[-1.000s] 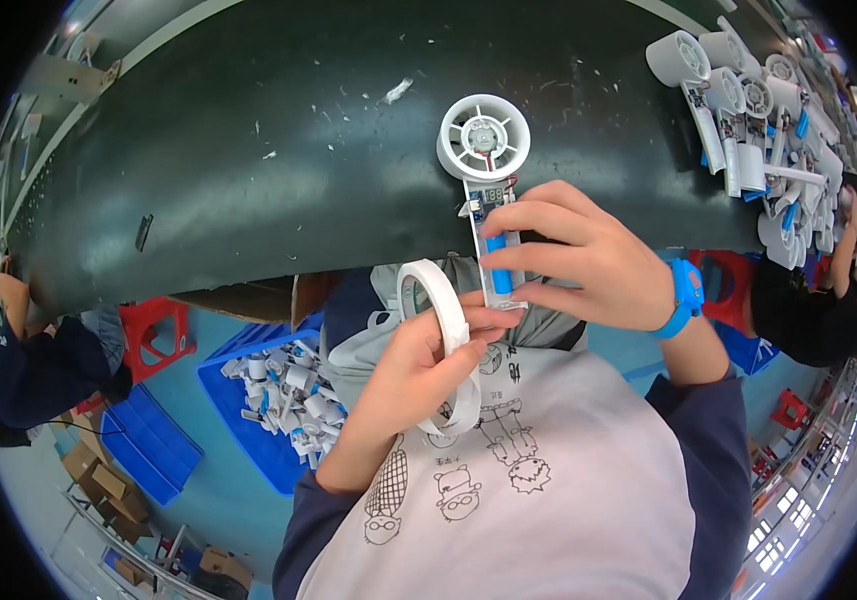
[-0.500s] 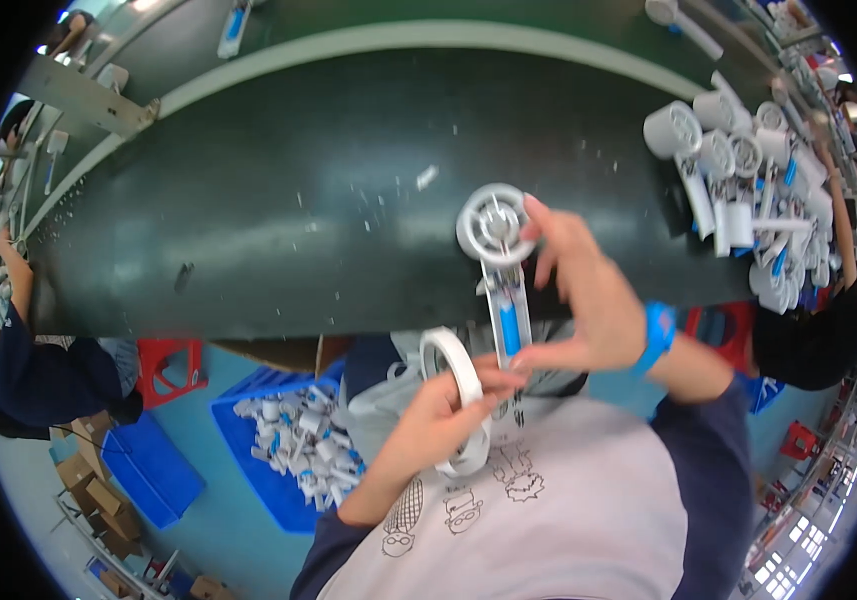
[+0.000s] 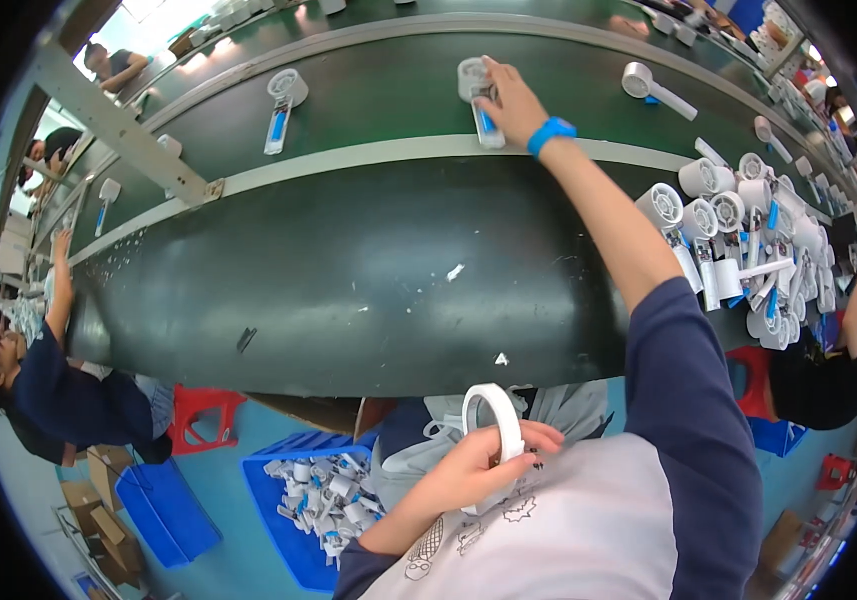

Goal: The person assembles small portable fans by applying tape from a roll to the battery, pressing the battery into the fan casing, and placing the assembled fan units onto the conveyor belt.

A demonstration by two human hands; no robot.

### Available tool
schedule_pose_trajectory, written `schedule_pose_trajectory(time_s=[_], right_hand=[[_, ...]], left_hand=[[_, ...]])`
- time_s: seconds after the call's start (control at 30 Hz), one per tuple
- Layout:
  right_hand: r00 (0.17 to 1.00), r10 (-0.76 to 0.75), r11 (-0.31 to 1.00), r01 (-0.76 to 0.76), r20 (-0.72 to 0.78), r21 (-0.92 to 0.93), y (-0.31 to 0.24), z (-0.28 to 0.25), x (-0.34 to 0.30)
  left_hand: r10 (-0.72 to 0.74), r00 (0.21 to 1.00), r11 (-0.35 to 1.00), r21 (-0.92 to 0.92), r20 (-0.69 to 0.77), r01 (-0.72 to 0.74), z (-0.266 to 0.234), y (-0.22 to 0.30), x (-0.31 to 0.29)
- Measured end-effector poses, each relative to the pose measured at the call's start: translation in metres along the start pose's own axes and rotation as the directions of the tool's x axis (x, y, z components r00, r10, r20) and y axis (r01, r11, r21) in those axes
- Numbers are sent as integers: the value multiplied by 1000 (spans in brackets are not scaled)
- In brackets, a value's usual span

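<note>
My left hand [image 3: 469, 472] is closed round a white ring that looks like a roll of tape [image 3: 494, 400], close in front of my shirt. My right arm reaches far across the table, and my right hand [image 3: 517, 108] grips a white handheld fan [image 3: 471, 80] at the green belt. The fan's round head points away from me; a blue cell [image 3: 489, 124] shows in its opened handle. My fingers hide part of the fan. A second opened fan [image 3: 287, 92] lies on the belt to the left, and another white fan [image 3: 639, 80] to the right.
A pile of white fan parts [image 3: 739, 225] covers the dark table's [image 3: 349, 290] right end. A pale rail [image 3: 369, 155] divides table from belt; a metal post [image 3: 119, 120] stands left. Below left, a blue crate [image 3: 274, 500] holds more parts. Co-workers sit on both sides.
My right hand has carried the fan forward from near my lap, over the table and rail, to the belt. My left hand still holds the ring. The view has tilted up.
</note>
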State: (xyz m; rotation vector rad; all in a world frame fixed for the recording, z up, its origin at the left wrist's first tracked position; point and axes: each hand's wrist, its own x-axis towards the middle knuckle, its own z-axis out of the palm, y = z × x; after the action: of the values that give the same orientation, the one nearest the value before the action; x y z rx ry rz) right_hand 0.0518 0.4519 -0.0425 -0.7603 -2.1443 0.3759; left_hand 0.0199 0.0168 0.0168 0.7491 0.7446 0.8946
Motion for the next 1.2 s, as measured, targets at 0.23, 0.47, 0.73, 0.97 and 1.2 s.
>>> schedule_pose_trajectory(time_s=[0.23,0.47,0.73,0.97,1.2], right_hand=[[785,-311,617,-262,536,742,-205,-72,-76],[783,35,419,-575,621,703,-260,-123,-142],[741,297,-92,-605,602,791,-257,-108,-161],[799,258,197,-593,543,781,-258,-111,-159],[999,-32,996,29,-36,-80,-96,-79,-55]], left_hand=[[151,983,951,-256,-106,-174,-16,37,4],[402,818,896,6,412,-443,-6,40,23],[244,843,616,595,479,-516,-2,40,16],[124,905,920,-388,407,49,-8,50,13],[274,788,957,-238,551,-167,-23,27,32]])
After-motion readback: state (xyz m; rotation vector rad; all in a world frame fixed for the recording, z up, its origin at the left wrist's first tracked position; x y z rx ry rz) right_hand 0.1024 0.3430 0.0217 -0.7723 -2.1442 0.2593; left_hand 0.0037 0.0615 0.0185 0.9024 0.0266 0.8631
